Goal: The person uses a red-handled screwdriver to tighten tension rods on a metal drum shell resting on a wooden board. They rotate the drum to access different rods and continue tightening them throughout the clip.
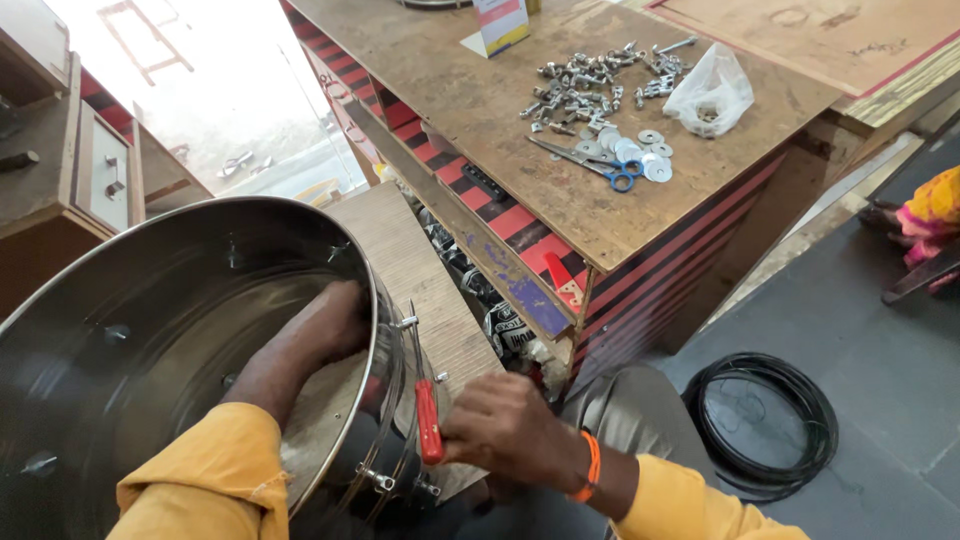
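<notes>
I see a large steel drum (pixel 150 330) lying on its side at the lower left, its open mouth turned up toward me. Inside it there is nothing loose that I can make out, only the shiny curved wall with a few bolt ends poking through. Small bolts (pixel 405 322) also stick out along the drum's outer rim. The drum rests against a wooden board (pixel 410 260) beside a low wooden table (pixel 480 100).

On the table lies a heap of metal nuts and bolts (pixel 590 80), a few flat washers (pixel 650 150) just beside it, blue-handled scissors (pixel 590 160) touching the washers, and a thin plastic bag (pixel 712 92) with some small metal parts in it. A card (pixel 500 25) stands near the far edge. On the dark floor to the right lies a coil of black cable (pixel 760 420).

My left hand (pixel 335 320) reaches into the drum, the arm in a yellow sleeve, the hand pressed against the inner wall just behind the rim; I cannot tell whether the fingers are curled around anything. My right hand (pixel 505 430) is outside the drum, fist closed around a red-handled screwdriver (pixel 428 420), whose shaft points up along the rim by the bolts. An orange band (pixel 592 465) sits on that wrist.
</notes>
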